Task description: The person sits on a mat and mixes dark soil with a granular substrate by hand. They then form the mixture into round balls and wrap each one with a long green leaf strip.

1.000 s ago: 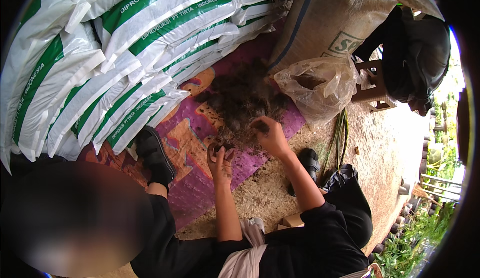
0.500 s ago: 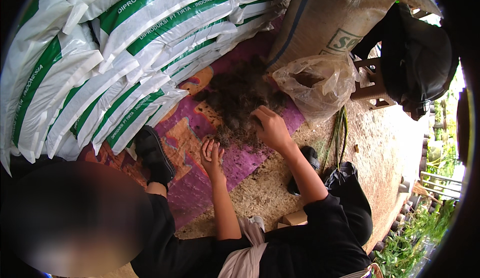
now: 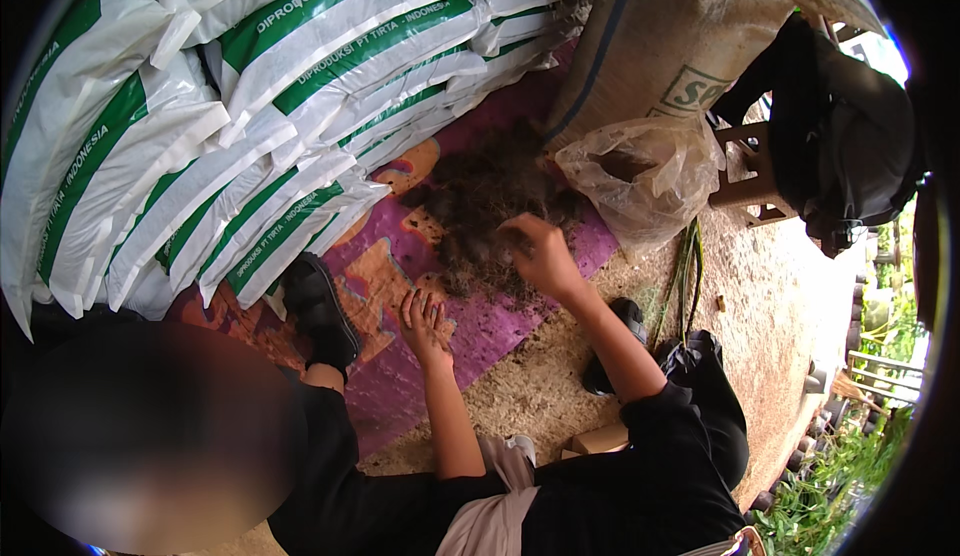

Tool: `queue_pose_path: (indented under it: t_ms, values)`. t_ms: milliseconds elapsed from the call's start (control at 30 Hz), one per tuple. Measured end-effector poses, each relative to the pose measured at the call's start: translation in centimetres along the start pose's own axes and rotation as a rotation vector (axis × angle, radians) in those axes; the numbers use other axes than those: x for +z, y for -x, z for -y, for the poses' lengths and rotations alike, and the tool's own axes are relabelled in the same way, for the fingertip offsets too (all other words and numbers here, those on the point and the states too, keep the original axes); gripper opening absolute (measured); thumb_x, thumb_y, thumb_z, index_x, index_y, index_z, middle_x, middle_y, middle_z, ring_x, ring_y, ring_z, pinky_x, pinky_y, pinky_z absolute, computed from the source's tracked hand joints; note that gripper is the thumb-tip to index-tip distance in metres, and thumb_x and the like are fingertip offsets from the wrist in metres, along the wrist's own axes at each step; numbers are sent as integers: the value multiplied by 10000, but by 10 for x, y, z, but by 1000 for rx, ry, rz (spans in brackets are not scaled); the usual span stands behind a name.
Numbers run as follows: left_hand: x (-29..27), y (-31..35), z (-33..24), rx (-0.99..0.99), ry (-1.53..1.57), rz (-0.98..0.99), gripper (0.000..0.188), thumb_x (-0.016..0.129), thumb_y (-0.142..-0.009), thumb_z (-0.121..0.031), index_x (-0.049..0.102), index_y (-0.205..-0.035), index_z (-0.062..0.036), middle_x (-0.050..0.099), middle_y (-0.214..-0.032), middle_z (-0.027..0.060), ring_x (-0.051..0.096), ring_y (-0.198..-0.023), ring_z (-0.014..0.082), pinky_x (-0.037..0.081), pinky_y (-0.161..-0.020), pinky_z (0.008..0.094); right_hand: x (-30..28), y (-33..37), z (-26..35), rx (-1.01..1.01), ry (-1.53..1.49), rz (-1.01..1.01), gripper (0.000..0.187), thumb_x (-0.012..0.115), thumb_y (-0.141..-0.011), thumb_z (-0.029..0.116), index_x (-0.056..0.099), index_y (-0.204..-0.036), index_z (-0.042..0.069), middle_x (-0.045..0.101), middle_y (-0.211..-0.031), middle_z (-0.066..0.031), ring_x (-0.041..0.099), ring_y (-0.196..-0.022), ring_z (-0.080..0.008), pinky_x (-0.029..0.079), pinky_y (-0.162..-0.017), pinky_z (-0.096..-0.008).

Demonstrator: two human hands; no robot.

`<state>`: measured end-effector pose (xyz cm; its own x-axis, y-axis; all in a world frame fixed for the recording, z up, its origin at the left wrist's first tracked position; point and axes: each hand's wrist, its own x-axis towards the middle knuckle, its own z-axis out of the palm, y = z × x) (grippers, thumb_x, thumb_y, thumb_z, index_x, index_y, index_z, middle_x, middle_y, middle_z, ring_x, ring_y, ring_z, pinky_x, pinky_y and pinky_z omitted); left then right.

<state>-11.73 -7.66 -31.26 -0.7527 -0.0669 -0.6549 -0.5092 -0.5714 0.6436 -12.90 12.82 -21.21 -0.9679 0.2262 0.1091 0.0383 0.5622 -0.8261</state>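
A loose heap of dark, fibrous, soil-like material (image 3: 500, 191) lies on a purple and orange patterned sheet (image 3: 480, 341). Over the near right edge of this heap is my right hand (image 3: 543, 258), its fingers bent down and closed; what they hold, if anything, is hidden. My left hand (image 3: 425, 330) is open at the near side of the heap, fingers apart, with dark specks on the skin. It rests on or just over the sheet; I cannot tell which. Bits of the dark material are scattered around both hands.
White and green filled bags (image 3: 330, 76) are stacked at the left and back. Behind the heap stand a large woven sack (image 3: 640, 46) and an open clear plastic bag (image 3: 650, 181). A brown plastic crate (image 3: 745, 181) with a black bag (image 3: 860, 146) is at the right. A person's shod foot (image 3: 320, 306) rests at the left.
My left hand has turned from half-curled, palm showing, to spread fingers. The right hand stays over the heap with its fingers slightly shifted. The whole view has moved a little.
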Motion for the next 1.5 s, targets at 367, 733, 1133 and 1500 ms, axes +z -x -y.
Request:
queue_pose_path:
  t_ms: [367, 733, 1133, 1500]
  values:
    - [-6, -5, -1, -10, 3, -125, 421, 586, -859, -290, 466, -1188, -56, 494, -1185, 121, 525, -1080, 250, 480, -895, 368, 123, 58, -81, 341, 659, 499, 432, 558, -739, 112, 495, -1152, 2, 638, -766, -172, 639, -749, -299, 506, -654, -384]
    - [-9, -6, -5, -46, -32, -102, 447, 550, -871, -309, 414, -1247, -108, 417, -1287, 93, 442, -1175, 248, 396, -964, 369, 130, 68, -111, 144, 745, 478, 284, 544, -742, 117, 598, -1011, 49, 612, -851, -138, 611, -814, -307, 498, -686, -387]
    - [-9, -7, 0, -49, 92, -60, 457, 591, -850, -296, 443, -1224, -79, 402, -1307, 105, 422, -1203, 256, 395, -994, 371, 7, -3, -22, 114, 119, 44, 208, 595, -712, -17, 548, -915, -11, 554, -906, -184, 543, -885, -368, 442, -743, -385]
    - [-1, -4, 0, -13, 8, -57, 361, 603, -846, -290, 511, -1127, -82, 492, -1156, 80, 526, -1062, 224, 481, -864, 334, -22, 12, -32, 457, -562, -52, 158, 604, -814, 84, 599, -933, -20, 611, -888, -51, 526, -855, -81, 441, -764, -270]
